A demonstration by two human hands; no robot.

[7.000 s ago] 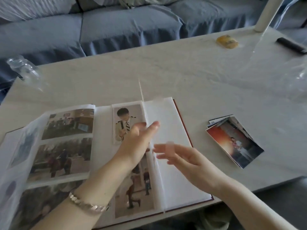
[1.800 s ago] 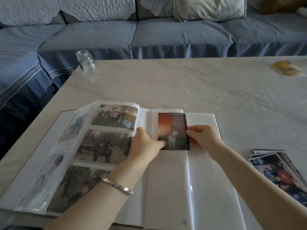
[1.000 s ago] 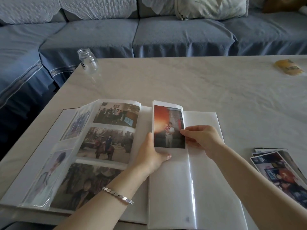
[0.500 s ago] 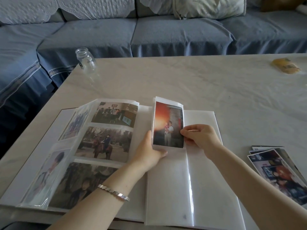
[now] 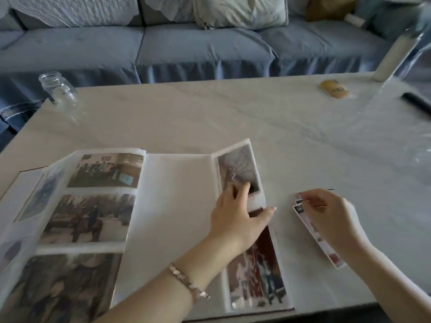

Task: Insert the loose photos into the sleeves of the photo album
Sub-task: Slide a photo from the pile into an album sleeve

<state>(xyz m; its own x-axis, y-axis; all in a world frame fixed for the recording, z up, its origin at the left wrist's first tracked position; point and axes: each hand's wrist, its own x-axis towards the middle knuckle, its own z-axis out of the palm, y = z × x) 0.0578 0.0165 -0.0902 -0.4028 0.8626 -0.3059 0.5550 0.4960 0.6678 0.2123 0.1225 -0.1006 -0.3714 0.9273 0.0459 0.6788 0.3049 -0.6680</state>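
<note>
Plainly, the loose photos (image 5: 311,227) lie just to the right of the album (image 5: 177,206), fanned in a small stack on the table (image 5: 233,117); the person's right hand (image 5: 331,220) has its fingers curled over the stack and pinches its far edge between thumb and fingertips. The left hand (image 5: 235,220) lies on the album's right-hand page with fingers spread and fairly straight, gripping nothing; its thumb reaches out past the page's outer edge, and its fingertips touch the bottom of a grey photo (image 5: 238,169) already in the top sleeve; a second filled sleeve (image 5: 256,271) shows nearer the person.

The prints look thin, light and glossy, so they probably slide on one another and bend if squeezed; holding one by its edges would likely spare the picture side from smudges. The clear sleeves look limp and clingy; a flat hand on the page should steady them while a print is fed in square.

Far left of the album stands a glass jar (image 5: 59,90); far right lies a yellow packet (image 5: 334,89); any print on either is too blurred to read.
</note>
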